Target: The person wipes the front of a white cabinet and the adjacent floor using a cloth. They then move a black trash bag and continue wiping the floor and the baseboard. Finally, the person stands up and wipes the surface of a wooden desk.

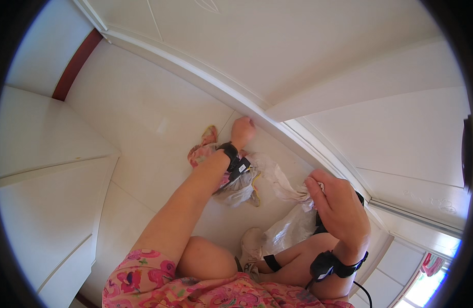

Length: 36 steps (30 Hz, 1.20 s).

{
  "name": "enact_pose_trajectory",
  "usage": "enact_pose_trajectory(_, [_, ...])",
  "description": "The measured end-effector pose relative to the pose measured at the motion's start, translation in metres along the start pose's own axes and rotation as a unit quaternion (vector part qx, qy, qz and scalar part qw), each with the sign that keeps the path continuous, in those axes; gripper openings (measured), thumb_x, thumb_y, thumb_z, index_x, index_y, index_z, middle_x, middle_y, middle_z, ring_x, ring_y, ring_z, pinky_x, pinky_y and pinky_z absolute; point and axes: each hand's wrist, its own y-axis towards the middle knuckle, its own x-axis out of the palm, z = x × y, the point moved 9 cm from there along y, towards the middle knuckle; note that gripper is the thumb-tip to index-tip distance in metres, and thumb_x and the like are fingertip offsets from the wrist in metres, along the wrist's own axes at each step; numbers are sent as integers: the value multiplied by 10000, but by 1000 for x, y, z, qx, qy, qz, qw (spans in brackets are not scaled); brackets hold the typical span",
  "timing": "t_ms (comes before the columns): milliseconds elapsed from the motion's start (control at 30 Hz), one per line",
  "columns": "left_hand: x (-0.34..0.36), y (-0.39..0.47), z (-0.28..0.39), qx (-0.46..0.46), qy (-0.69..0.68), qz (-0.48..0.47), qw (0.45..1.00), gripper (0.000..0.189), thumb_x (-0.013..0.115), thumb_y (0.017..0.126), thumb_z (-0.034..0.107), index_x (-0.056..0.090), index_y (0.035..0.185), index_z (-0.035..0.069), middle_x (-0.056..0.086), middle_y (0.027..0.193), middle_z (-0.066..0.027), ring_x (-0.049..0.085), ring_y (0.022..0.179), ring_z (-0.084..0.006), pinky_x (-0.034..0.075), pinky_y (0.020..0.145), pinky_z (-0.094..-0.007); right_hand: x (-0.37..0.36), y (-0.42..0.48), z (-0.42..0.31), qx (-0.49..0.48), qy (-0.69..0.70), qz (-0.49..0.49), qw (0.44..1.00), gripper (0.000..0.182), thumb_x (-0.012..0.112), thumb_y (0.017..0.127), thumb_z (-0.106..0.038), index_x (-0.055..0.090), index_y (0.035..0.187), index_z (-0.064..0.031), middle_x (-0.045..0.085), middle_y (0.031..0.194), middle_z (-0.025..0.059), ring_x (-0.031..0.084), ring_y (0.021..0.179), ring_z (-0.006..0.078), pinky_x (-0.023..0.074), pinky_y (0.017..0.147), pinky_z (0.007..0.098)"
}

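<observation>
My left hand (243, 133) is curled near the floor beside the white base of a wardrobe. Whether anything is inside its fingers cannot be seen. Beneath that wrist lies a crumpled heap of pink-patterned material (201, 154), together with a translucent plastic bag (240, 188) that has yellow edging. My right hand (336, 204), lower and to the right, pinches a bunched, thin whitish sheet (276, 179). This sheet stretches left toward the heap; I cannot tell if it is cloth or plastic. Below the pinching fingers spreads a clear crinkled plastic bag (290, 229), partly hidden by my leg.
White wardrobe panels (336, 57) rise along the far side above a baseboard (205, 81). Pale floor tiles (140, 100) extend left to a white cabinet (47, 215) and a dark red strip (76, 65). My shoe (251, 242) stands close to the clear bag.
</observation>
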Motion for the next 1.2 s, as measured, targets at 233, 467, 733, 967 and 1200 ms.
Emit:
enact_pose_trajectory(233, [10,1,1,-15,-11,-29,999,199,562,842,162,689,796,15,671,821,-222,646,781,-417,527,726,-491,-4,-4,1,10,-4,8,1000,249,513,982,-250,571,886,-28,576,694,237,546,715,463,426,622,502])
enact_pose_trajectory(467, [15,0,-12,-64,-149,-132,978,194,568,872,153,664,789,7,662,688,-174,669,572,-284,526,581,-394,-5,-2,2,13,-1,1,1000,247,513,981,-255,573,893,-33,583,699,240,553,722,465,431,628,508])
enact_pose_trajectory(733, [7,-7,-9,-98,-209,-106,967,193,578,891,147,629,772,5,622,606,-123,657,509,-203,500,514,-330,-6,1,1,14,-12,-3,1000,246,510,982,-252,574,896,-31,586,695,237,558,715,462,429,622,510])
enact_pose_trajectory(967, [17,1,-22,-59,-67,-54,995,238,552,889,189,653,770,10,660,754,-198,643,718,-399,513,679,-495,-7,6,-6,3,-7,3,1000,242,512,982,-251,575,897,-33,582,690,237,559,714,460,427,619,509])
enact_pose_trajectory(1200, [20,3,-18,-65,-115,-98,986,238,549,899,170,644,778,-11,655,747,-208,667,642,-358,527,629,-456,-8,6,-6,-1,-6,14,1000,239,515,981,-251,579,903,-34,581,685,234,556,709,461,428,621,508])
